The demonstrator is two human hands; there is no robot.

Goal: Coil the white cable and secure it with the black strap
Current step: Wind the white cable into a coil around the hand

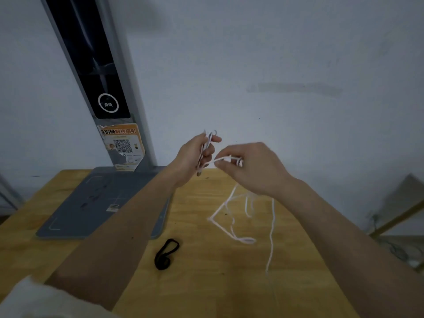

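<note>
Nearest the camera, on the wooden tabletop (229, 283), the black strap (165, 254) is seen lying loose in a small loop, untouched and well apart from both hands. Just beyond it and to the right, slack lengths of the white cable (231, 226) are draped across the wood in open bends, with one strand trailing back toward the near edge.

Farther out, above the tabletop, a short bundle of folded cable turns is held upright in the left hand (195, 157), fingers and thumb curled round it; loop ends are seen poking out above the fist. The right hand (247, 166) is pinched on the running strand just beside the bundle, and the loose remainder hangs from it down to the wood.

Handling judgement: the cable is taken to be light, thin and limp, likely to spring out of its folds if the grip is eased. Hold is best kept at the middle of the bundle, where the strap can later be wrapped. The strap appears soft and flexible.

Coiling is judged partly done; strapping is not yet begun.

Beyond the hands, a grey mat (75, 210), a dark upright panel bearing a QR sticker (124, 145), and a pale wall are noted.
</note>
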